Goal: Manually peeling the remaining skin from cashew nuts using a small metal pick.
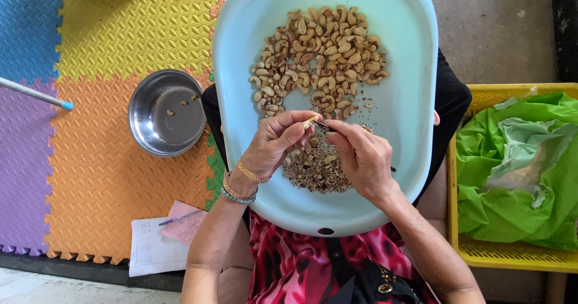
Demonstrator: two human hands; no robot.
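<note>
A pale blue plastic tray [409, 69] rests on my lap. A heap of cashew nuts [322, 57] lies in its far half, and a pile of brown skin scraps [316, 170] lies in its near half. My left hand [274, 144] pinches a single cashew nut [310, 122] between thumb and fingers, above the scraps. My right hand [361, 156] grips a small dark knife [323, 125] whose tip touches that nut. Bracelets circle my left wrist and a ring sits on my right hand.
A steel bowl [144, 129] with a few nuts stands on the coloured foam mat [108, 33] to the left. Papers and a pen [159, 238] lie near my left elbow. A yellow crate [466, 244] holding a green plastic bag [518, 159] stands at the right.
</note>
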